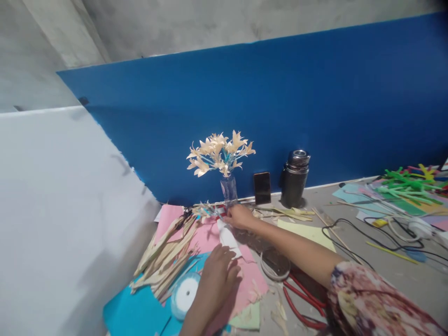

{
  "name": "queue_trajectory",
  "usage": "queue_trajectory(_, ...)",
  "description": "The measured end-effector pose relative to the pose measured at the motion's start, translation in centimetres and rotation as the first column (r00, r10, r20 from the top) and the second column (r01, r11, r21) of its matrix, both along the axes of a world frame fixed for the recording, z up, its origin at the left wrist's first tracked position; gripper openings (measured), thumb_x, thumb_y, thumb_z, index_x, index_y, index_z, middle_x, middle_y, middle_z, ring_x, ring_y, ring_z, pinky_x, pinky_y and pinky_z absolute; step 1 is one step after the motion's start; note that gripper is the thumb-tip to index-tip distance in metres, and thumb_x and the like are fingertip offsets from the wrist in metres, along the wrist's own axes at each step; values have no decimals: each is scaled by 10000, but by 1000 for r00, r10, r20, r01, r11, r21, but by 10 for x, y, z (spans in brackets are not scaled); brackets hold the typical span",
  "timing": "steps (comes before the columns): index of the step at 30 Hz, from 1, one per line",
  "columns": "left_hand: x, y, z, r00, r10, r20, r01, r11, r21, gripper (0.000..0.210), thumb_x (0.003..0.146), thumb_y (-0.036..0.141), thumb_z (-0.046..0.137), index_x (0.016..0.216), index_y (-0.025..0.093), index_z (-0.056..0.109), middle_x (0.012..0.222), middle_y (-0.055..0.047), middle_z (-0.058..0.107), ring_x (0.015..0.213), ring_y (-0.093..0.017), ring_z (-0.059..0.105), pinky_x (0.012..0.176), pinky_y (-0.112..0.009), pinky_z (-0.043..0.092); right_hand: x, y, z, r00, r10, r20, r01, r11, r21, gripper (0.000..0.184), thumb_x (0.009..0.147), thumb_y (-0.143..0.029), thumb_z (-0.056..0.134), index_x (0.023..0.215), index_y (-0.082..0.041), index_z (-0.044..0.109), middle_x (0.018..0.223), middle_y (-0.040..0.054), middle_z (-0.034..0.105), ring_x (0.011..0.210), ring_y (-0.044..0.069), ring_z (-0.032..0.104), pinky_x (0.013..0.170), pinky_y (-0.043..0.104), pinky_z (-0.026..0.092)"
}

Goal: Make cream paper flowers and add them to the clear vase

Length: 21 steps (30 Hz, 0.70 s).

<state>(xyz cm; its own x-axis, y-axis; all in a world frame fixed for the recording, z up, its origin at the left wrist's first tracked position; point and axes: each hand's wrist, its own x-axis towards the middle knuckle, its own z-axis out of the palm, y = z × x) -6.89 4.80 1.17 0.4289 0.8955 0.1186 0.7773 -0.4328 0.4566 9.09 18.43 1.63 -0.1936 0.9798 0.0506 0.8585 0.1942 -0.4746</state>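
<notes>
Right hand (240, 217): fingers curled at the foot of the flower vase (228, 189), which stands before the blue panel (210, 105); fingertips obscured, grip cannot be determined; left hand (217, 270): fingers loosely bent over pink paper (255, 276); palm hidden, hold cannot be determined.

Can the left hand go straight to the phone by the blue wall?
Probably not straight: the right hand and forearm stretch across between the left hand and the phone. The left hand would likely need to go over or around them.
</notes>
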Motion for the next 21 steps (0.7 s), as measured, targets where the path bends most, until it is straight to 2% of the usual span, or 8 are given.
queue_trajectory(3, 2, -1, -4, 998, -1, 64, 0, 1000, 11, 277, 886, 221, 508, 1080, 196, 705, 1249, -132, 666, 1246, -293, 543, 1076, -478, 414, -10, -1, -8, 999, 16, 46, -15, 1000, -18, 274, 800, -408, 650, 822, -155, 753, 904, 165, 761, 858, 274, 705, 691, 292, 452)
queue_trajectory(10, 4, -3, -17, 989, 14, 148, -27, 996, 84, 267, 880, 184, 509, 1061, 161, 704, 1179, -140, 692, 1170, -279, 589, 1053, -471, 438, -23, 7, -25, 997, 25, 70, -23, 999, -27, 200, 792, -238, 629, 918, -126, 737, 933, 189, 750, 879, 276, 706, 733, 306, 463)
queue_trajectory(13, 5, -5, -16, 982, 14, 188, -35, 993, 111, 267, 885, 181, 493, 1042, 158, 707, 1135, -142, 705, 1128, -274, 606, 1025, -471, 458, -22, 6, -22, 999, 45, 23, -45, 999, 5, 180, 824, -212, 594, 904, -127, 731, 912, 172, 750, 861, 254, 695, 727, 290, 440)
queue_trajectory(16, 7, -6, -16, 972, 4, 234, -32, 993, 118, 259, 895, 179, 465, 958, 165, 715, 1065, -137, 718, 1065, -263, 625, 996, -465, 472, -14, -1, -13, 994, 89, -63, -85, 994, 69, 184, 872, -256, 566, 899, -165, 723, 883, 105, 750, 828, 215, 672, 713, 266, 411)
queue_trajectory(19, 7, -5, -17, 951, 7, 311, -35, 996, 83, 240, 883, 181, 476, 918, 176, 714, 1054, -129, 716, 1059, -256, 625, 997, -461, 464, -3, -8, -5, 979, 135, -154, -115, 984, 134, 175, 895, -253, 553, 876, -179, 710, 833, 47, 735, 778, 173, 644, 686, 241, 385)
queue_trajectory(21, 6, -2, -17, 918, 52, 393, -71, 997, 34, 210, 856, 205, 523, 934, 181, 717, 1104, -132, 704, 1100, -265, 610, 1015, -469, 448, 4, -10, -2, 966, 157, -204, -124, 979, 163, 173, 898, -232, 550, 841, -173, 703, 785, 29, 718, 742, 159, 626, 663, 232, 373)
